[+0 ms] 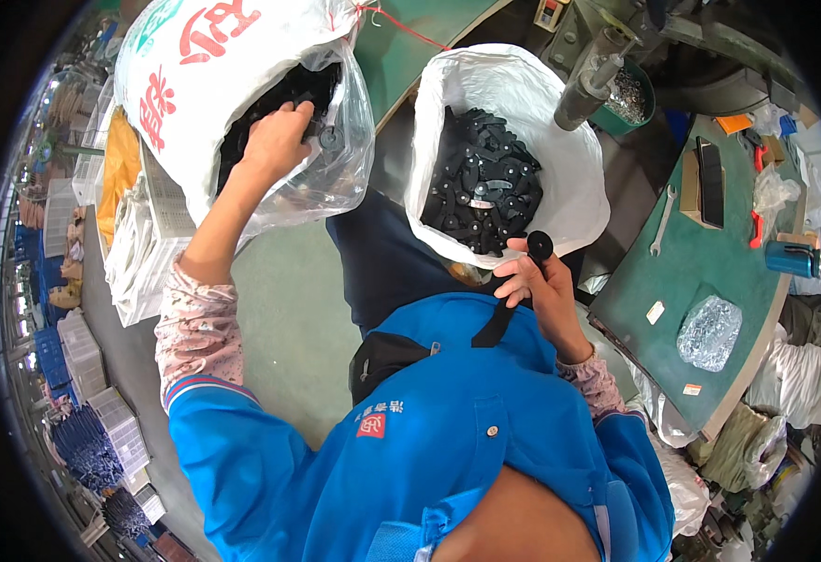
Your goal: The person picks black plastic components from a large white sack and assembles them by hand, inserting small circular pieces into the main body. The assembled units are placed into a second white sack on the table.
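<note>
My left hand reaches into the mouth of a white sack at the upper left. Its fingers are curled down among black parts, and what they grip is partly hidden. In my right hand is a black plastic part with a round end, pinched upright by the fingers near the front rim of a second white sack. That open sack holds a heap of similar black parts. Below the right hand a flat black strip shows; I cannot tell whether it belongs to the held part.
A green worktable on the right carries a wrench, a crumpled clear plastic bag and a dark flat device. Machinery with a metal cylinder overhangs the second sack. White crates line the left.
</note>
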`<state>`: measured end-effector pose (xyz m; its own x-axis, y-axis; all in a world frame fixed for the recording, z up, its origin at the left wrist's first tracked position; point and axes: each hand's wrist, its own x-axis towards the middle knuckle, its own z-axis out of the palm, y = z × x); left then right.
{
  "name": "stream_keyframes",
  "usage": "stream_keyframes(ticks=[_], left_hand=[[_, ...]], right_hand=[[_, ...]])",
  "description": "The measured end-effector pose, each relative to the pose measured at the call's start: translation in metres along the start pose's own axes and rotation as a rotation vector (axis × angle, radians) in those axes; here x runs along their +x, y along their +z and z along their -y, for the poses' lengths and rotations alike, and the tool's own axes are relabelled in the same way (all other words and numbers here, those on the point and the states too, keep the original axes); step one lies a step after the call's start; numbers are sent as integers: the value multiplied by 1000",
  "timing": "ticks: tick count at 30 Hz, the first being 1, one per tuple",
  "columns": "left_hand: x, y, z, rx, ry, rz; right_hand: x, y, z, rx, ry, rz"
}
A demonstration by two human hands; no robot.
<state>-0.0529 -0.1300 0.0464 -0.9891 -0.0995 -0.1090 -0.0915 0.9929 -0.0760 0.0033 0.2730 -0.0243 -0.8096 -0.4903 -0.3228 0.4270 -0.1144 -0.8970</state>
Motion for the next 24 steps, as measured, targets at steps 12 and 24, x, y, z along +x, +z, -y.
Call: stream_keyframes(ticks=[12, 24], left_hand=[[-5, -22, -8, -276, 60, -36], [-14, -47, -7, -1218, -48, -130]], right_hand=[[10, 9, 1, -2, 16, 38], [15, 16, 7, -111, -163, -18]])
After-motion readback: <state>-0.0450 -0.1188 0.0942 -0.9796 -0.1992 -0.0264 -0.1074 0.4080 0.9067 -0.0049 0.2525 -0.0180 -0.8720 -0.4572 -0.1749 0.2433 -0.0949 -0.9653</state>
